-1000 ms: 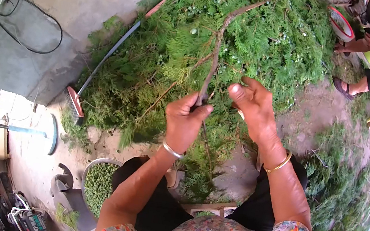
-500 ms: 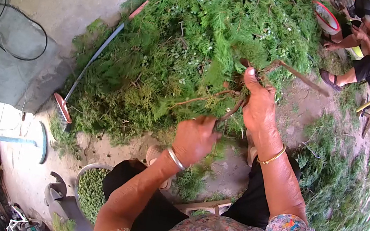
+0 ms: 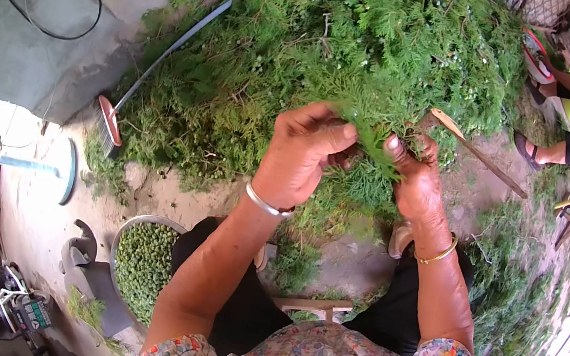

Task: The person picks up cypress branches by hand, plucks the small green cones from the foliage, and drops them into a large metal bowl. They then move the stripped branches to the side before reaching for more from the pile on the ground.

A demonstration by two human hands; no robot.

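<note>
One bare stem [image 3: 492, 163], diagonally rightward

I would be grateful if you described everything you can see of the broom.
The broom rests along the left side of the green branch pile, against its foliage. Its plastic-looking head is salmon-pink with greyish bristles. The long bluish-grey handle ends in a salmon-pink grip and looks curved, perhaps from lens distortion. Nobody is holding it.
</note>
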